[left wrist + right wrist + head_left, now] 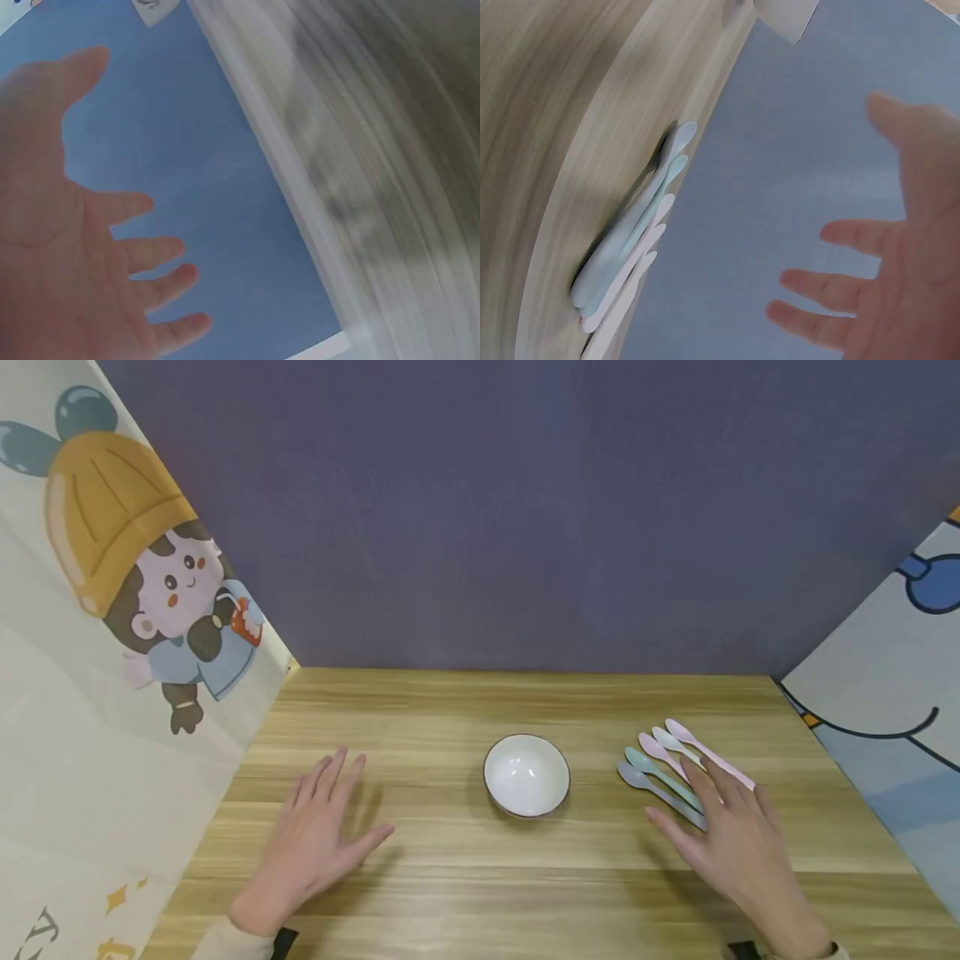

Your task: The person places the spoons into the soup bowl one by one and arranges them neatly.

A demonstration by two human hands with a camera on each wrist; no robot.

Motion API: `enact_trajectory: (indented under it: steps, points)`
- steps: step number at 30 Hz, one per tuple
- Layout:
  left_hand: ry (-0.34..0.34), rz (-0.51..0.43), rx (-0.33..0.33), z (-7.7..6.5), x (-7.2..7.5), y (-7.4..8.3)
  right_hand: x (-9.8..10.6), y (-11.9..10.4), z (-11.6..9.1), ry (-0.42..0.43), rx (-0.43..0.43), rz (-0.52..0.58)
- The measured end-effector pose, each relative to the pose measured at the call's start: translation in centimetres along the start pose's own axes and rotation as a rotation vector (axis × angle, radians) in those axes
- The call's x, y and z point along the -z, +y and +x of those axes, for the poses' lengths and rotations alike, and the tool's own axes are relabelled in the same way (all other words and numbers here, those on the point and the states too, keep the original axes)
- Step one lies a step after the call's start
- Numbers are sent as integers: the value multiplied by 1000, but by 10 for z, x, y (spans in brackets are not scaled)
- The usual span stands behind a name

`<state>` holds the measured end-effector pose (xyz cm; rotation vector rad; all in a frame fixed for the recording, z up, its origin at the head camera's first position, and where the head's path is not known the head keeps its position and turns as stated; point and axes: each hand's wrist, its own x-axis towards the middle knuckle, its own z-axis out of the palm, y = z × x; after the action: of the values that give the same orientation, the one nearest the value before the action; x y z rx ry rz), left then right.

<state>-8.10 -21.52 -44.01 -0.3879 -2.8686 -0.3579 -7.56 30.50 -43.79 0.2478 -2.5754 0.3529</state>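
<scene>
the reaching step is suggested by the right hand [738, 843] (fingers apart, as are the left hand's [315, 839]); spoons [628, 229] right of the bowl [527, 781] would need to be pinched.

Site: you are at a small tabletop booth, screened on three sides; whether it stands in a home, lab or office, you cannot tell from these views. Evidence: a wood-grain table [510, 893] meets a plain blue-violet backdrop [525, 527] at its far edge. To your left, a pale panel [67, 785] bears a cartoon figure [183, 581] in a yellow hat; to your right, a second printed panel [855, 681] shows bold black outlines. The bowl [527, 775] and spoons [634, 776] are tableware, but alone do not establish a kitchen.
</scene>
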Motion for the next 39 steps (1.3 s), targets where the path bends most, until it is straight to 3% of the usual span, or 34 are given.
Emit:
enact_trajectory:
  steps: [7, 11, 15, 20, 28, 39]
  points:
    - [28, -123, -27, 9, -6, 6, -4, -3, 3, 103, 74, 89]
    - [27, -183, -38, 10, -10, 9, -4, -16, 4, 55, 19, 213]
    - [35, -226, -57, 13, -12, 10, -7, -28, 6, 44, 22, 305]
    - [24, -260, -64, 16, -15, 13, -10, -32, 9, 49, 32, 319]
    - [-29, -290, -59, 22, -22, 18, -14, -37, 7, -9, -7, 368]
    - [-76, -300, -109, 33, -32, 35, -15, -33, 7, -36, -31, 355]
